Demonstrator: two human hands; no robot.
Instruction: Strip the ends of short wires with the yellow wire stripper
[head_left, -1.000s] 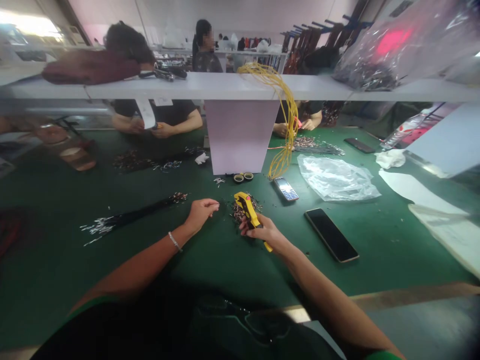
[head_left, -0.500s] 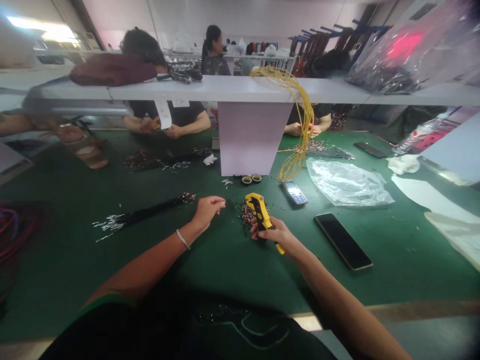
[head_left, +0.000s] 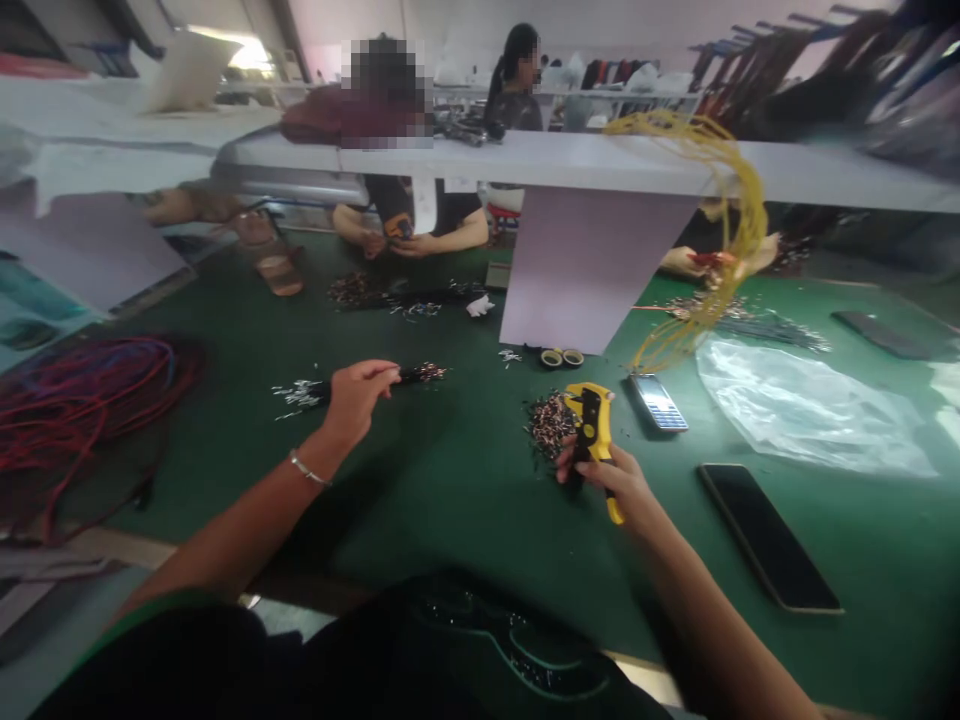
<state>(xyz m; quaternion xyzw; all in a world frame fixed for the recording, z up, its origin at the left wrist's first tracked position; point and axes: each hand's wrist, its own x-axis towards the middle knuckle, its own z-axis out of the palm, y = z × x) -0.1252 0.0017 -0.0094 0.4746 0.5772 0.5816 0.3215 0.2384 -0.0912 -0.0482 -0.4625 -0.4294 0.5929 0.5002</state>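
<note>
My right hand [head_left: 619, 482] is wrapped round a yellow and black wire stripper [head_left: 595, 425], its head pointing away from me. Right beside the tool's head lies a pile of short dark clippings with coppery ends [head_left: 551, 422]. My left hand [head_left: 356, 400], with a bracelet at the wrist, is over a bundle of black wires [head_left: 414, 375]. Thumb and fingertips are pinched together there; whatever is between them is too small to make out. Silvery ends [head_left: 298, 393] of the bundle stick out to the left of this hand, coppery ends to the right.
A phone [head_left: 769, 535] and a keypad phone [head_left: 658, 403] lie to the right, near a clear plastic bag [head_left: 806, 405]. Red and blue cables [head_left: 97, 400] are coiled at left. Yellow wires [head_left: 742, 210] hang from the shelf [head_left: 570, 165]. Across the table, co-workers' hands [head_left: 409, 243] are busy.
My left hand has moved left, away from the stripper, to the black wire bundle. My right hand still holds the wire stripper by the clippings. The camera has turned left.
</note>
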